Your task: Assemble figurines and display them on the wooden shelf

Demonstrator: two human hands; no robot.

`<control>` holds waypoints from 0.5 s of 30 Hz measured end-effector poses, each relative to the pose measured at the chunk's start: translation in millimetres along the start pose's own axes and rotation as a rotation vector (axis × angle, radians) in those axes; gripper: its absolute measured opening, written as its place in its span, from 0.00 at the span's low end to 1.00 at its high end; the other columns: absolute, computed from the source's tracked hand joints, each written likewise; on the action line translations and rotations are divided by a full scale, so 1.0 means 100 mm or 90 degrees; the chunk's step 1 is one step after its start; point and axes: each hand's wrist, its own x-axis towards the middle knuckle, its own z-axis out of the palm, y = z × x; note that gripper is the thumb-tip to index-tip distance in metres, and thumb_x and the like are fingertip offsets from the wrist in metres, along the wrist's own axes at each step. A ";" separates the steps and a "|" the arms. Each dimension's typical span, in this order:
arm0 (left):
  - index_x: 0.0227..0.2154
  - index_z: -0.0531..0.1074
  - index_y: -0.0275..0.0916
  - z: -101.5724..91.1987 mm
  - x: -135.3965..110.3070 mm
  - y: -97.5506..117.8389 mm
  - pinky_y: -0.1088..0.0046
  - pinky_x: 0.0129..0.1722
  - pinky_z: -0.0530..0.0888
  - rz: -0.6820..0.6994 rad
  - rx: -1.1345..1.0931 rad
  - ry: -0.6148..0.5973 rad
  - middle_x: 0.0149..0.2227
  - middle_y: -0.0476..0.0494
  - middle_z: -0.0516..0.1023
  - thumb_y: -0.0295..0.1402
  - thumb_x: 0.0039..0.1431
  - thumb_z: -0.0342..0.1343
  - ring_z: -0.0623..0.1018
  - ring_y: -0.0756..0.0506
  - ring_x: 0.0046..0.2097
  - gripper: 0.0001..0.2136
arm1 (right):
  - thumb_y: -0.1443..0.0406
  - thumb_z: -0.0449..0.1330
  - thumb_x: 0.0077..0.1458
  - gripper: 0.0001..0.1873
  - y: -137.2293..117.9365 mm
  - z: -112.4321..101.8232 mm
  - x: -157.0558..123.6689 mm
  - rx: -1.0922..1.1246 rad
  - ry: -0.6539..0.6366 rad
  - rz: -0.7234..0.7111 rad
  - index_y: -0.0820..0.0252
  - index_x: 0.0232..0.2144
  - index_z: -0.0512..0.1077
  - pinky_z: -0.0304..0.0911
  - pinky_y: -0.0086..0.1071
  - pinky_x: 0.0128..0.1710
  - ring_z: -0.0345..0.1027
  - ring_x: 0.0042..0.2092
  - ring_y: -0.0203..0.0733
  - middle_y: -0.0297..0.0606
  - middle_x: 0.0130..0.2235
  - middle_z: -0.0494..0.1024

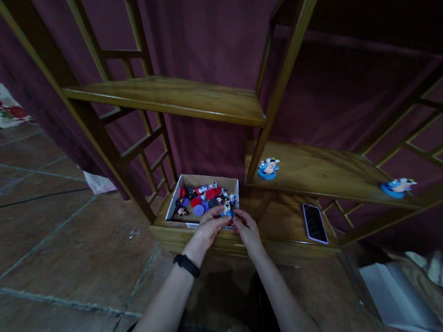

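A shallow cardboard box (187, 182) sits on the lowest wooden shelf, filled with several small toy figures and red and blue round bases. My left hand (210, 225) and my right hand (246, 228) meet at the box's near edge. Together their fingertips pinch a small figure on a blue base (226, 210). A black band is on my left wrist. Two more figures on blue bases stand on the middle shelf, one (268, 168) near its left post and one (397, 187) at its right end.
The wooden shelf unit (166, 95) stands against a dark red curtain. A phone (315, 223) lies face up on the lowest shelf, right of my hands. A white box (397, 298) and crumpled cloth lie on the tiled floor at the lower right.
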 end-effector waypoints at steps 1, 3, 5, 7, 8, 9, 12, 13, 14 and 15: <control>0.34 0.70 0.35 0.00 0.01 -0.02 0.72 0.38 0.71 0.026 0.022 0.028 0.33 0.46 0.75 0.23 0.33 0.66 0.75 0.49 0.34 0.20 | 0.58 0.59 0.45 0.18 0.00 0.00 0.00 0.000 0.001 -0.002 0.56 0.40 0.71 0.67 0.28 0.27 0.68 0.34 0.39 0.37 0.41 0.74; 0.33 0.69 0.35 -0.01 0.04 -0.07 0.72 0.37 0.70 0.075 0.070 0.074 0.32 0.48 0.74 0.24 0.31 0.66 0.74 0.50 0.33 0.21 | 0.58 0.59 0.45 0.18 -0.01 0.01 -0.01 0.005 -0.001 -0.003 0.56 0.40 0.72 0.67 0.29 0.27 0.69 0.36 0.41 0.37 0.40 0.74; 0.32 0.68 0.35 -0.01 0.06 -0.10 0.72 0.38 0.69 0.110 0.112 0.102 0.31 0.48 0.73 0.26 0.31 0.66 0.74 0.50 0.32 0.20 | 0.57 0.59 0.44 0.19 0.00 0.02 -0.01 0.020 -0.010 0.005 0.57 0.40 0.72 0.67 0.30 0.28 0.69 0.37 0.41 0.37 0.40 0.74; 0.32 0.68 0.35 -0.01 0.07 -0.12 0.72 0.38 0.69 0.123 0.136 0.114 0.30 0.49 0.73 0.27 0.32 0.66 0.73 0.50 0.32 0.19 | 0.57 0.59 0.44 0.20 0.02 0.02 0.00 0.042 -0.016 0.016 0.57 0.40 0.71 0.68 0.31 0.30 0.69 0.37 0.42 0.38 0.40 0.75; 0.32 0.68 0.35 -0.01 0.07 -0.13 0.72 0.37 0.69 0.126 0.143 0.118 0.30 0.49 0.73 0.27 0.33 0.65 0.73 0.50 0.32 0.18 | 0.57 0.59 0.43 0.20 0.04 0.03 0.00 0.051 -0.015 0.019 0.58 0.40 0.71 0.68 0.31 0.31 0.69 0.38 0.42 0.38 0.41 0.75; 0.32 0.68 0.35 0.00 0.07 -0.13 0.73 0.37 0.69 0.126 0.145 0.119 0.30 0.49 0.72 0.27 0.34 0.65 0.73 0.51 0.32 0.18 | 0.57 0.59 0.43 0.20 0.05 0.02 0.01 0.056 -0.012 0.022 0.58 0.40 0.71 0.68 0.32 0.32 0.69 0.38 0.42 0.38 0.41 0.75; 0.31 0.67 0.35 0.04 0.03 -0.12 0.72 0.36 0.71 0.100 0.113 0.104 0.30 0.49 0.72 0.29 0.37 0.63 0.73 0.50 0.32 0.15 | 0.57 0.60 0.42 0.20 0.11 0.00 0.05 0.041 0.003 0.027 0.58 0.39 0.71 0.68 0.32 0.32 0.70 0.36 0.41 0.38 0.39 0.75; 0.31 0.67 0.35 0.06 0.01 -0.11 0.70 0.36 0.72 0.084 0.093 0.091 0.29 0.49 0.72 0.29 0.39 0.63 0.73 0.49 0.32 0.14 | 0.57 0.60 0.42 0.20 0.13 -0.01 0.06 0.029 0.011 0.029 0.59 0.39 0.71 0.67 0.31 0.31 0.70 0.35 0.41 0.37 0.38 0.75; 0.31 0.67 0.36 0.08 -0.01 -0.10 0.69 0.36 0.73 0.067 0.074 0.079 0.29 0.48 0.72 0.30 0.40 0.62 0.74 0.49 0.32 0.13 | 0.56 0.60 0.42 0.20 0.14 -0.02 0.07 0.016 0.021 0.030 0.59 0.39 0.71 0.67 0.31 0.30 0.70 0.34 0.40 0.37 0.37 0.76; 0.31 0.67 0.36 0.09 -0.03 -0.08 0.68 0.35 0.73 0.052 0.059 0.070 0.29 0.48 0.72 0.31 0.42 0.62 0.74 0.49 0.31 0.12 | 0.56 0.60 0.42 0.20 0.15 -0.03 0.08 0.001 0.032 0.028 0.59 0.38 0.72 0.67 0.30 0.30 0.70 0.33 0.40 0.38 0.37 0.76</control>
